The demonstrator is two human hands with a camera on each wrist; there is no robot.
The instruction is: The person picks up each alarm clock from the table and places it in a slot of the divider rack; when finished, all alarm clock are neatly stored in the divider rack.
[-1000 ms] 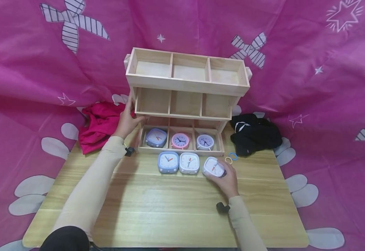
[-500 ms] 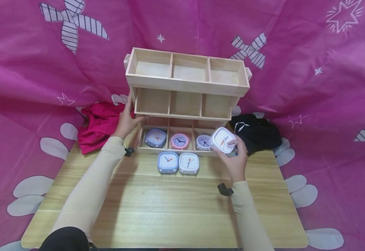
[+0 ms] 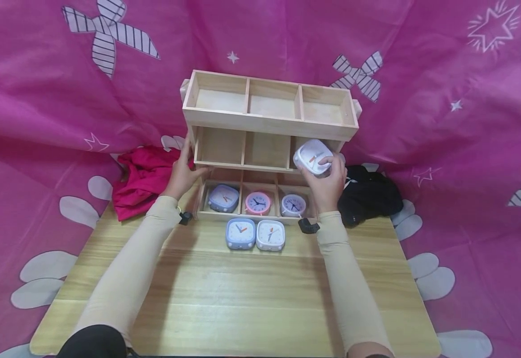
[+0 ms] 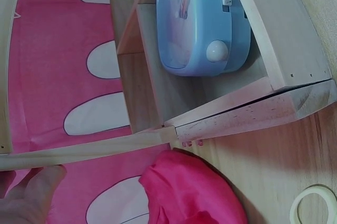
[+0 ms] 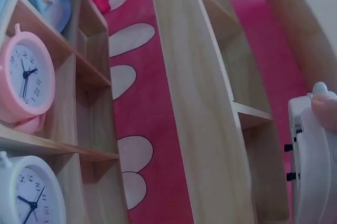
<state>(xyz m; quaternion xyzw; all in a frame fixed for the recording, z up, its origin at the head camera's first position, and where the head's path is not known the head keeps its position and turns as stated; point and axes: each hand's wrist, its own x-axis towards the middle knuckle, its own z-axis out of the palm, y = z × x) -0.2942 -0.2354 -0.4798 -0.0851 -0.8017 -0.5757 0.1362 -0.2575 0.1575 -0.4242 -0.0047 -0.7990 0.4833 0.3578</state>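
My right hand (image 3: 327,181) grips a white square clock (image 3: 312,157) (image 5: 316,166) at the mouth of the right compartment of the middle tier of a three-tier wooden shelf (image 3: 269,122). My left hand (image 3: 183,171) holds the shelf's left side at the middle tier; a fingertip (image 4: 37,190) shows against the wood. The bottom tier holds a blue clock (image 3: 222,197) (image 4: 202,23), a pink round clock (image 3: 258,202) (image 5: 23,84) and a white round clock (image 3: 293,205) (image 5: 29,195). On the table in front lie a blue square clock (image 3: 240,233) and a white square clock (image 3: 270,234).
The wooden table (image 3: 233,303) is ringed by pink patterned cloth (image 3: 444,124). A red garment (image 3: 141,179) (image 4: 192,190) lies left of the shelf, a black garment (image 3: 370,196) right of it. The shelf's top tier compartments are empty.
My right hand picked the white square clock off the table and raised it to the middle tier's right compartment. The left hand stayed on the shelf's side.
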